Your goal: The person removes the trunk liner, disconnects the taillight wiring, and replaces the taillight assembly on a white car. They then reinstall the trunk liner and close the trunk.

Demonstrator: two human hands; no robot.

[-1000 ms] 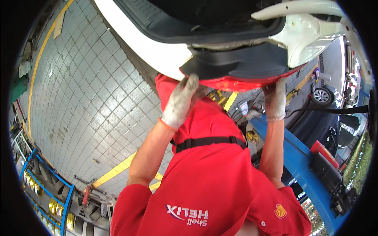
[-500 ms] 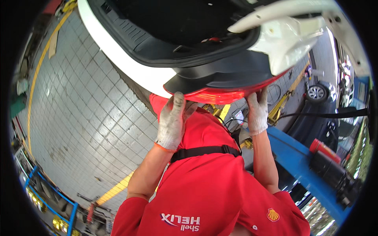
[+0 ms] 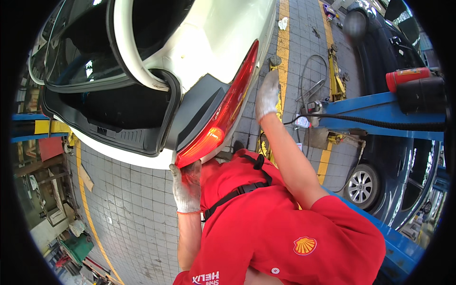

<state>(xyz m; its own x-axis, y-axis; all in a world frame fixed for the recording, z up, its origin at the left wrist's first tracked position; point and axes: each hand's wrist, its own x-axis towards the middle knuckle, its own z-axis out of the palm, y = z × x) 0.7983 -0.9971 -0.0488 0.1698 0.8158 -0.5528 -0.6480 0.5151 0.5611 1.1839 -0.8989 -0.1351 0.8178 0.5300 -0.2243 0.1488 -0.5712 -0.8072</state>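
Fingers of the right hand (image 3: 268,97) stretch straight and close together near the white car's side; the left hand (image 3: 186,190) sets its thumb against the tail lamp's lower end, its other fingers partly hidden, so I cannot tell how tightly they close. Grey square tiles pave the floor (image 3: 137,213). Above curves the glossy white car (image 3: 194,50). At its rear corner sits the tail lamp (image 3: 227,116), smooth red plastic, long axis slanting, narrow tip pointing up-right, beside a matte black panel (image 3: 202,109). Soiled knitted gloves (image 3: 187,203) end in ribbed cuffs.
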